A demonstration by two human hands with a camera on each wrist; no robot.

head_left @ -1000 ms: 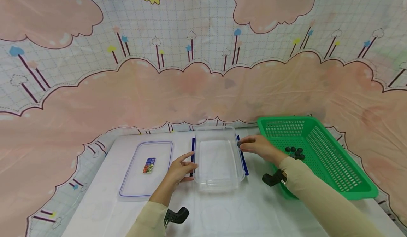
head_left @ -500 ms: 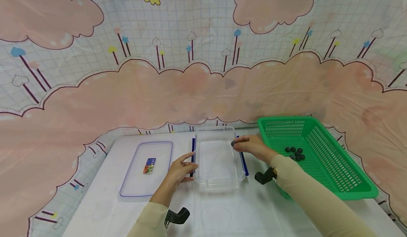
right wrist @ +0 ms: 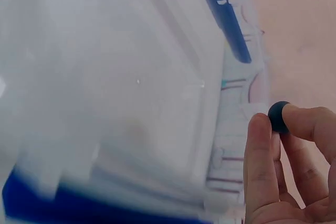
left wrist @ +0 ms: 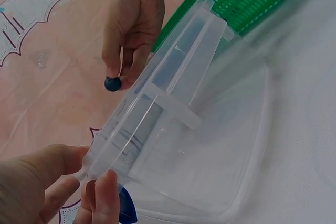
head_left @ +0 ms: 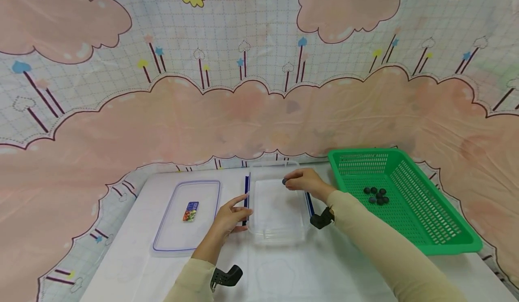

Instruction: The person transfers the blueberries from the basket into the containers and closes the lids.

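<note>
A person sits at a white surface (head_left: pixel 284 270) with both hands at a clear rectangular plastic container (head_left: pixel 277 205) that has dark blue clips on its long sides. The right hand (head_left: pixel 304 182) pinches a small dark blue ball (head_left: pixel 285 182) between thumb and fingertips, holding it in the air over the far part of the open container, not yet inside. The left hand (head_left: pixel 229 214) has its thumb and fingers curled round the container's left rim, steadying it.

The step in hand looks like carrying a ball from the basket to the container. The next move would likely call for lowering the ball past the rim and loosening the pinch so it lands on the container's bare floor without bouncing out.

To the right, just beside the container, stands a green perforated plastic basket (head_left: pixel 421 230) with several more small dark balls (head_left: pixel 376 195) clustered inside. To the left lies a clear flat lid with a blue edge (head_left: pixel 187 215), bearing a small colourful label. A pink and white cloud-patterned cloth (head_left: pixel 259 90) hangs behind. Nothing stands between the ball and the container; only the raised rim and the right-hand clip lie near its path
</note>
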